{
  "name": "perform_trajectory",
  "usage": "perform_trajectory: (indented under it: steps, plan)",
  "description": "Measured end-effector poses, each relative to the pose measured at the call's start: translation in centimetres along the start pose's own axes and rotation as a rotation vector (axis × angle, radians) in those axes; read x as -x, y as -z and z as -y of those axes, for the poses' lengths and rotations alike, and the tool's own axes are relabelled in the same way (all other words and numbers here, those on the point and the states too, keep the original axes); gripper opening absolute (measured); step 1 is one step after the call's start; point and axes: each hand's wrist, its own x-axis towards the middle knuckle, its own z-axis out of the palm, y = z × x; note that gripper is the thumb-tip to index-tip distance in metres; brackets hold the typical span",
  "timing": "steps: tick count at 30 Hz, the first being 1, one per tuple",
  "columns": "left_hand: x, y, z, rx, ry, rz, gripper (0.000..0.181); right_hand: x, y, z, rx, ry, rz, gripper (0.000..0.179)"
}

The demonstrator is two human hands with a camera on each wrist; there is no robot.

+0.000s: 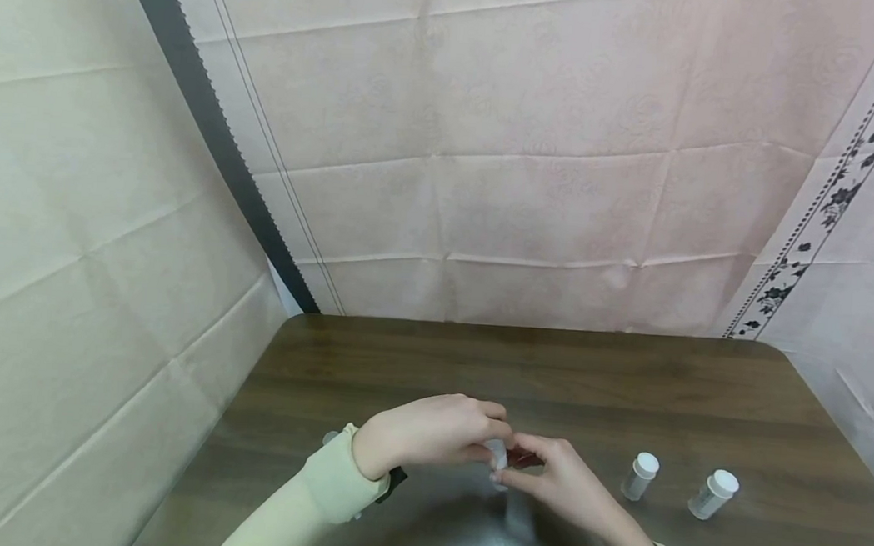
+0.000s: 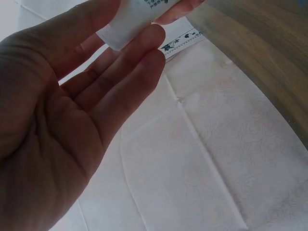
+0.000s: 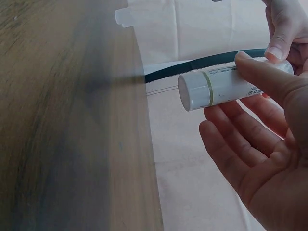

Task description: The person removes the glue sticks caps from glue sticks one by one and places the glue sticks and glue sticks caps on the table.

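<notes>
Both hands meet over the table around a small white labelled bottle (image 3: pixel 224 86), seen as a pale sliver in the head view. My right hand (image 1: pixel 562 485) grips its body, with the thumb on the upper side and fingers beneath. At the ribbed cap end, my left hand (image 1: pixel 442 428) pinches the bottle between thumb and fingers. The left wrist view shows the ribbed cap (image 2: pixel 109 37) between those fingers, with part of the printed label above. In the right wrist view the bottle lies nearly level, its smooth end pointing left.
Two small bottles with white caps, a nearer-in one (image 1: pixel 640 476) and an outer one (image 1: pixel 713 494), stand on the wooden table (image 1: pixel 552 363) to the right. A translucent piece (image 1: pixel 330 438) shows beside the left sleeve. Patterned cloth (image 1: pixel 546 213) hangs behind the table.
</notes>
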Motion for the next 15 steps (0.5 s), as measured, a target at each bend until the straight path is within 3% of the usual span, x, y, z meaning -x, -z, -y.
perform_trajectory:
  steps: [5, 15]
  plan:
    - [-0.14, -0.13, 0.05, -0.019, -0.005, -0.016, 0.015, 0.07, -0.20, -0.04, -0.011, 0.015, -0.007, 0.019]
    - [-0.50, -0.37, 0.11, -0.070, 0.071, -0.062, 0.025, 0.15, -0.63, 0.28, -0.070, 0.044, -0.063, 0.023]
